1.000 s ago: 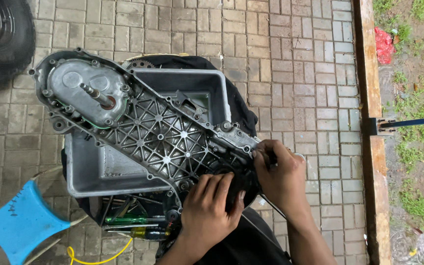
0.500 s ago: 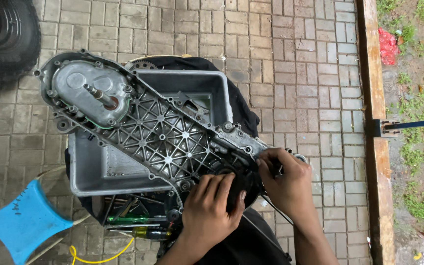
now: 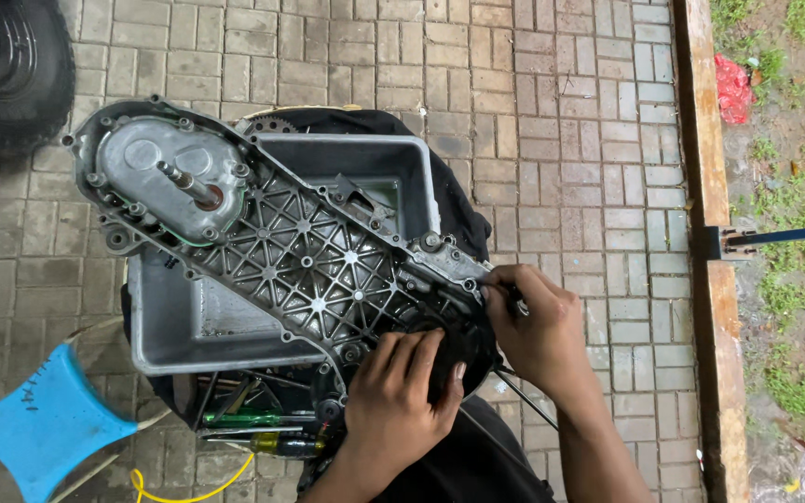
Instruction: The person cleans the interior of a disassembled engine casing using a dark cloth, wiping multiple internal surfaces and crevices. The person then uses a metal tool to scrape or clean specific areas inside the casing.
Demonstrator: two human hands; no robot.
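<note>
The left hand (image 3: 393, 401) lies flat, fingers spread, over the dark round end of the engine casing (image 3: 309, 251), hiding it. The right hand (image 3: 538, 331) pinches a thin tool (image 3: 524, 396), its tip hidden behind the fingers. The casing's long axis runs from that near-right end to the far left, across a grey tray (image 3: 197, 326) on the brick floor (image 3: 552, 112). Screwdrivers (image 3: 263, 433) lie at the tray's near edge. A tyre (image 3: 11, 74) is cut off at the far-left corner.

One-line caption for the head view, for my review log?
Left hand and right hand work on an engine casing resting across a grey tray.
</note>
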